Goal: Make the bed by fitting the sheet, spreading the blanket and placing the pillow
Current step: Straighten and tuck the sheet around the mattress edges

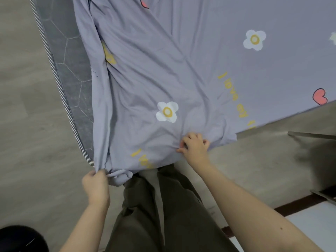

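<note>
The mattress [71, 73] runs away from the person toward twelve and one o'clock, its long grey quilted side still bare along the ten o'clock edge, with the striped piping showing. Over it lies the lilac sheet [181, 60], printed with flowers and hearts; it looks smooth and flat out toward two o'clock but is bunched into long folds on the left, and those folds run straight down toward the person at six o'clock. So the slack lies along the bed's length, and the uncovered strip sits to the left of both hands.

The left hand [96, 186], at about seven o'clock, has its fingers curled round a gathered corner of the sheet just off the mattress's near corner. The right hand [195, 146], nearer the middle at about five o'clock, pinches the hem where it hangs over the near end of the bed.

To my eye the left hand is the one nearer the bare corner, so the next pull likely wants to go leftward and down over that corner. No blanket or pillow is in sight.
</note>
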`<state>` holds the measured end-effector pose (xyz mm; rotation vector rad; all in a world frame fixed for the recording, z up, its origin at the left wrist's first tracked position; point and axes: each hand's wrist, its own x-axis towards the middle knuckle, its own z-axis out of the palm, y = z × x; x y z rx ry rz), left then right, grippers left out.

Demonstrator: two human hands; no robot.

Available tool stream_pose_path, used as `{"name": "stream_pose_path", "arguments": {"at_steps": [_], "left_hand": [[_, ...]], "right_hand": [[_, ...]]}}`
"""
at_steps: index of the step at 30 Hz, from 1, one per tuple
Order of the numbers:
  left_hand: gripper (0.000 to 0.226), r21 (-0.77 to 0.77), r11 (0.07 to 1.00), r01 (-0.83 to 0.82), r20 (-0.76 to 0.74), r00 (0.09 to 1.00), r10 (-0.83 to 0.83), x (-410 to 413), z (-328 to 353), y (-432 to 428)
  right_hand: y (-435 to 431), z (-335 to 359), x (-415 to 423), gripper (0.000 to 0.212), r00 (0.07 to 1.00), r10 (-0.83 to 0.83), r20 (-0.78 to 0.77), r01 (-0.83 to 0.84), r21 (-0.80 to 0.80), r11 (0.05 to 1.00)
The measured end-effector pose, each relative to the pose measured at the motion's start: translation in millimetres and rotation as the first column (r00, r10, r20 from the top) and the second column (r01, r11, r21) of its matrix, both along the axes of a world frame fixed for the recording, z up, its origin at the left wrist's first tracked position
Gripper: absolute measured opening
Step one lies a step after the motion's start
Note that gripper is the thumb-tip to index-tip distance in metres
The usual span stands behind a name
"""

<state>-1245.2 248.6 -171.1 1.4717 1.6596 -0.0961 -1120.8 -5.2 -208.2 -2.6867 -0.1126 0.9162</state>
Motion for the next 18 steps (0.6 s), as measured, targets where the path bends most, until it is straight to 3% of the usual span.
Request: {"name": "stream_pose_path", "arguments": {"at_steps": [3,6,8,10,12,13,15,17,18], "left_hand": [[0.013,-0.119,0.941,-0.315,-0.035,0.949,0.313,-12,3,11],[0.017,-0.199,0.882,-0.427,-0.142,0.903,0.405,-21,12,13],[0.02,-0.319,0.838,-0.442,-0.129,0.897,0.423,-23,19,9],[0.028,-0.545,0.699,-0.464,-0.033,0.844,0.535,-22,26,6],[0.03,-0.713,0.536,-0.453,-0.019,0.776,0.63,-18,38,3],[0.027,-0.768,0.496,-0.404,-0.009,0.783,0.622,-16,45,1],[0.019,-0.832,0.49,-0.259,0.075,0.823,0.562,-11,57,-2],[0.005,-0.808,0.563,-0.173,0.185,0.833,0.522,-7,61,-6],[0.019,-0.809,0.569,-0.15,0.21,0.829,0.518,-7,58,-9]], "right_hand": [[-3,11,5,0.018,0.961,-0.259,-0.097,0.272,0.165,0.948],[-14,33,7,0.02,0.776,-0.555,-0.299,0.63,0.35,0.693],[-28,46,5,0.017,0.654,-0.632,-0.416,0.757,0.37,0.539],[-42,56,5,0.015,0.589,-0.675,-0.445,0.807,0.37,0.46],[-52,61,8,0.014,0.578,-0.699,-0.421,0.813,0.369,0.451],[-54,64,10,0.014,0.59,-0.696,-0.408,0.805,0.367,0.467],[-55,68,14,0.014,0.608,-0.693,-0.387,0.79,0.378,0.483],[-54,70,18,0.016,0.592,-0.728,-0.345,0.796,0.393,0.46],[-55,72,21,0.016,0.564,-0.757,-0.329,0.809,0.402,0.428]]}}
